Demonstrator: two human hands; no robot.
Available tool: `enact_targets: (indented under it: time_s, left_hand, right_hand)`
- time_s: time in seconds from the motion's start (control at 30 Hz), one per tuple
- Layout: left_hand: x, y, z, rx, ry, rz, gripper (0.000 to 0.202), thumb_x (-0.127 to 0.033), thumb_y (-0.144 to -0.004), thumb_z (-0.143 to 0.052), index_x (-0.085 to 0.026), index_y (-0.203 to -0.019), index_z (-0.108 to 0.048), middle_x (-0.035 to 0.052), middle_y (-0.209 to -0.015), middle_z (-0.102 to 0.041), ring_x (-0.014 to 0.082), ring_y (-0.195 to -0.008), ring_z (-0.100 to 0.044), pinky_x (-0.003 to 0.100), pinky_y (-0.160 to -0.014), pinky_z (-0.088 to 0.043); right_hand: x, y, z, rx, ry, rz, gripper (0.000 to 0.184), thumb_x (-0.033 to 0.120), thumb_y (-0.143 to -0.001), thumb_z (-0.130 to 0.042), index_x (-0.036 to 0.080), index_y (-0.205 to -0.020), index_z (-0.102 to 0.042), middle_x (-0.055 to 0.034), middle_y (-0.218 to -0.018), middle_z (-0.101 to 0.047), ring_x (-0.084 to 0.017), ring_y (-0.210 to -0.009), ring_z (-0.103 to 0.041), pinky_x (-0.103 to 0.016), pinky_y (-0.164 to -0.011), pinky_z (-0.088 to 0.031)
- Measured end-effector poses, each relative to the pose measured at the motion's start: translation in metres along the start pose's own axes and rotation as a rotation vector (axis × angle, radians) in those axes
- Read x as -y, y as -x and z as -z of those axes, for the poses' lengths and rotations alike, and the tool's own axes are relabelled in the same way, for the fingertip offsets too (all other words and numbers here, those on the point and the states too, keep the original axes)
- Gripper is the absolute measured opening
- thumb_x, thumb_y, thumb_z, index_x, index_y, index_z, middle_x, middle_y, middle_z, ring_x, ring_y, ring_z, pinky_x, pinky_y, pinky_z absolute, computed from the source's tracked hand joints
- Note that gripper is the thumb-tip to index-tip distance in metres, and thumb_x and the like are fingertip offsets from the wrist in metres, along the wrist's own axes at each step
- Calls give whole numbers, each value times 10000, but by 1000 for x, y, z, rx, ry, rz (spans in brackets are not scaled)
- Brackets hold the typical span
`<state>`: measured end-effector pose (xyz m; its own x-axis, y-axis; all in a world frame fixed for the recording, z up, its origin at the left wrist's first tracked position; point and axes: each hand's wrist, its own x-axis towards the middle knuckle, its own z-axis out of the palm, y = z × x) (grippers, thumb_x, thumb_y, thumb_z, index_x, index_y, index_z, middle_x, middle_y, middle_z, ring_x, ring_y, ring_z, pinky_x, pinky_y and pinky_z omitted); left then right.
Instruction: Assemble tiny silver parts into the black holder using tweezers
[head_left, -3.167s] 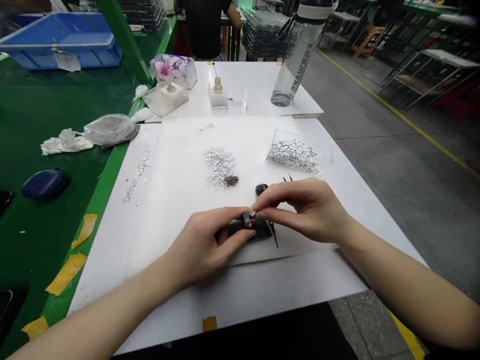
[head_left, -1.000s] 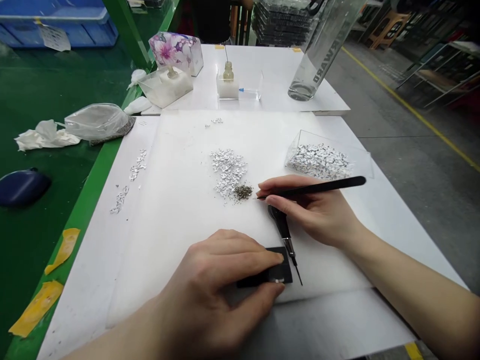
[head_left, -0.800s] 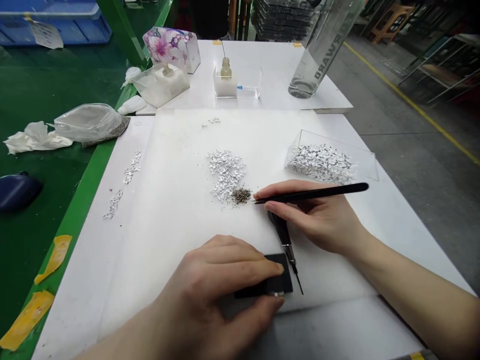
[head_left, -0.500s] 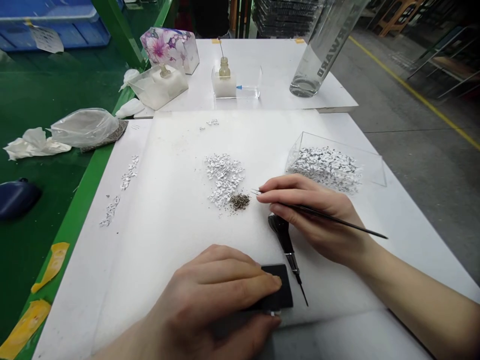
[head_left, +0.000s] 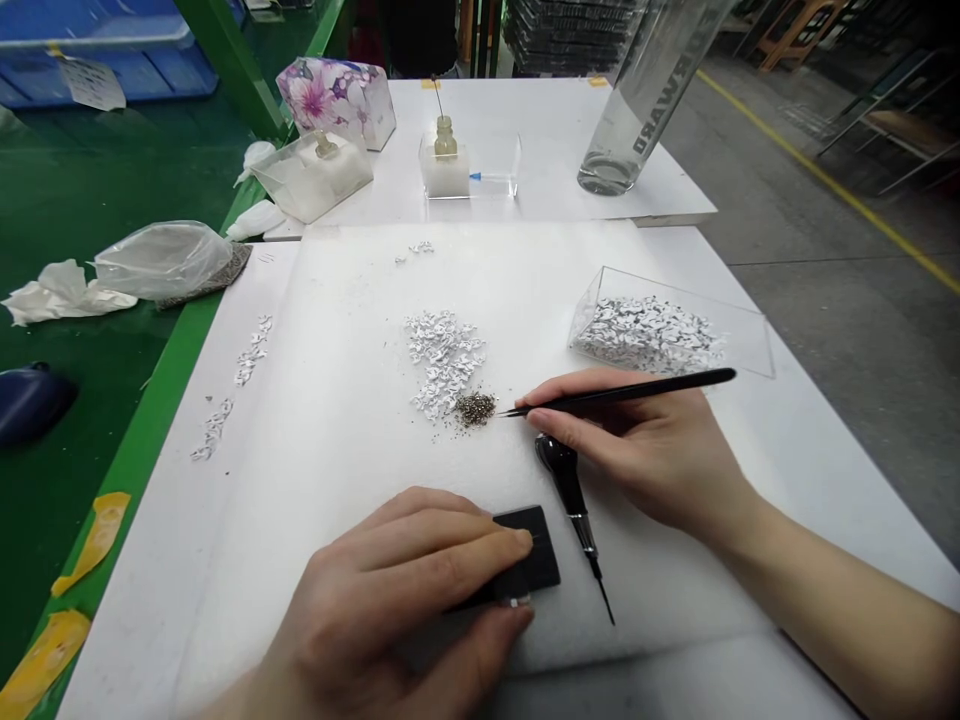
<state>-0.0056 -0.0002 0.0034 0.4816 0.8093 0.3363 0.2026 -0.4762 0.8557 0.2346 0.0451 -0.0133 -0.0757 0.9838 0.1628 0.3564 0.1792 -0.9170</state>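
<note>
My right hand [head_left: 637,445] is closed round slim black tweezers [head_left: 622,392]. Their tips are at the right edge of a small heap of tiny dark metallic bits [head_left: 475,409]. Just behind that heap lies a loose pile of small white pieces [head_left: 444,350]. My left hand [head_left: 409,590] grips a black block [head_left: 534,548] on the white mat, fingers on top and thumb at the near side. A small shiny piece [head_left: 517,601] shows by the thumb; its kind is unclear. Between the hands lies a black screwdriver [head_left: 571,490], its thin shaft towards me.
A clear tray [head_left: 652,335] of white pieces stands right of the pile. Scattered pieces [head_left: 251,350] lie at left. Farther back are a small bottle [head_left: 445,140] in a clear box, a flowered tissue box [head_left: 337,100] and a tall clear cylinder [head_left: 611,175].
The tweezers have come down and left to the dark heap, their rear end swinging up. My left hand and the black block have shifted slightly left.
</note>
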Motion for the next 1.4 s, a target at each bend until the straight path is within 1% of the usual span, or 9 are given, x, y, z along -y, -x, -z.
enact_targets:
  time_s: [0.2,0.27,0.33,0.4,0.67,0.87,1.03,1.3,1.4]
  left_hand:
    - [3,-1,-5,-36,49,8,325,-23,-871,-733,-155,-1156,-817,41,-1034,-816,126,-957,-747,161,-911,-630]
    - [0,-3,-2,-18,28,16,312,-17,-865,-742,-149,-1136,-821,46,-1015,-823,133,-942,-756,175,-900,-640]
    - [-3,-6,1,42,-13,47,302,-9,-855,-760,-135,-1124,-820,58,-1012,-830,148,-945,-768,201,-906,-652]
    - [-6,-8,4,54,-22,50,289,-16,-851,-774,-124,-1115,-818,65,-1006,-832,154,-939,-772,211,-900,-659]
    - [-4,-12,-4,63,-13,60,278,-38,-858,-777,-135,-1116,-819,64,-998,-831,165,-922,-772,245,-885,-670]
    - [-7,-7,0,51,-1,64,279,-60,-861,-783,-152,-1122,-818,50,-1001,-833,159,-920,-769,242,-897,-661]
    - [-5,-7,-1,49,0,64,273,-57,-862,-783,-158,-1113,-818,45,-993,-834,157,-926,-765,235,-893,-653]
    - [-5,-9,-1,50,1,19,302,-32,-860,-762,-153,-1132,-812,74,-986,-836,191,-904,-766,288,-862,-674]
    - [-5,-8,1,38,8,0,319,-25,-863,-757,-145,-1153,-810,81,-995,-835,187,-910,-761,283,-863,-674]
  right_hand:
    - [-1,-4,-2,28,31,21,62,243,-912,-809,257,-964,-838,28,-944,-846,-136,-860,-792,-189,-805,-646]
    - [-1,-4,-2,28,51,26,68,237,-916,-802,260,-969,-838,31,-957,-848,-131,-870,-792,-178,-811,-642]
    - [-1,-3,-2,25,67,28,76,230,-919,-798,266,-971,-839,35,-957,-848,-127,-862,-791,-170,-797,-640]
    - [0,-3,-1,25,72,29,75,234,-920,-797,272,-967,-841,36,-951,-848,-129,-848,-791,-173,-778,-642]
    - [2,-5,-2,50,81,4,68,282,-911,-808,280,-967,-848,32,-980,-854,-158,-901,-804,-213,-826,-652]
    - [3,-5,-3,52,70,-18,60,290,-917,-805,301,-956,-850,47,-968,-853,-144,-897,-802,-197,-832,-649]
    - [4,-5,-2,43,69,-34,58,274,-914,-811,304,-940,-853,42,-947,-851,-149,-868,-798,-208,-810,-651]
    - [4,-5,-1,53,18,-42,41,257,-920,-805,266,-938,-841,6,-912,-834,-160,-799,-781,-226,-715,-647]
    - [5,-5,0,40,-29,-53,29,250,-918,-807,246,-941,-824,-5,-913,-824,-160,-800,-777,-224,-711,-646]
